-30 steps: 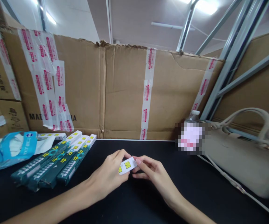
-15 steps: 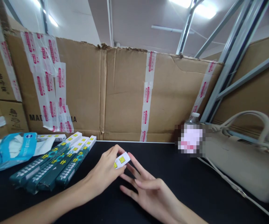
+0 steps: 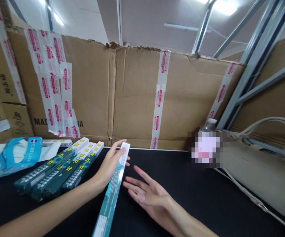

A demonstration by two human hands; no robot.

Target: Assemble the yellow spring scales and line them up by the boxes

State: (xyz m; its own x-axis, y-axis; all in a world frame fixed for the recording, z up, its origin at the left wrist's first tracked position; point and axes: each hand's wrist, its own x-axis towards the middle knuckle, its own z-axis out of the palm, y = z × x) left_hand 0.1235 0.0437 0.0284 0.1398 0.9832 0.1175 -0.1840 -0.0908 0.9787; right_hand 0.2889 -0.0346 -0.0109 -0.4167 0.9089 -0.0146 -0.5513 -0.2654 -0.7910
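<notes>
The long carton point(image 3: 112, 187) lies in the left hand point(image 3: 110, 163), its far end just past the fingers and its near end running back toward the person. Just left of that hand, three more cartons point(image 3: 58, 171) lie side by side on the table point(image 3: 201, 184), with a plastic bag point(image 3: 16, 153) beyond them. The right hand point(image 3: 149, 197) is right of the long carton, above the table. Well right of it stand a bottle point(image 3: 208, 125) and then a handbag point(image 3: 261, 171), and a cardboard sheet point(image 3: 132, 98) rises behind both hands

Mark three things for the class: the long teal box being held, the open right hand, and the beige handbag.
Long teal box point(image 3: 112, 194), head view, printed face.
Right hand point(image 3: 149, 194), head view, palm.
Beige handbag point(image 3: 261, 174), head view, side panel.
</notes>
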